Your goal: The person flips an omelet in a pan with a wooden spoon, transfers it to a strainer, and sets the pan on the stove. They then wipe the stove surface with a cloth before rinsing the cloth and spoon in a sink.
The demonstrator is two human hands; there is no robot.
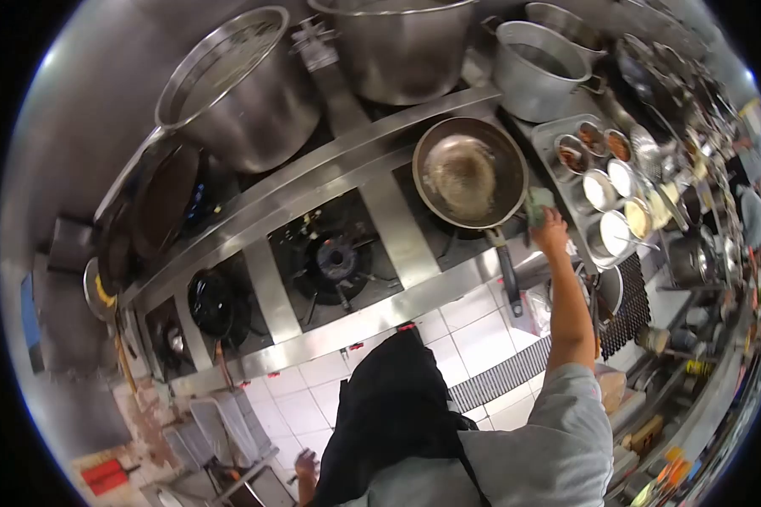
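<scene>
Stainless steel formed the long range (406,241), at whose front a person in a black apron (389,414) and a grey sleeve (558,431) stood, seen from above. Right hand (551,233): the arm was stretched forward over the range's front edge, and the fingers were curled round a pale green item (541,200), too small and blurred for me to identify. This item lay just beside the right rim of a frying pan (469,173); whether the two touched could not be made out. The pan sat level over the right-hand burner, its inner base worn to a brownish tone, and its dark handle (507,275) pointed back toward the person, to the left of the right hand and apart from it. Left hand (306,465): it hung low at the person's side, well apart from the range. Its fingers seemed loosely bent, yet I could not tell how wide they stood or whether they held anything. Beyond the right hand, a tray (558,127) carried metal containers with red, white and yellow contents. Left of the pan lay a bare burner (336,258), then a black wok (210,300); tall pots (254,110) lined the back.
</scene>
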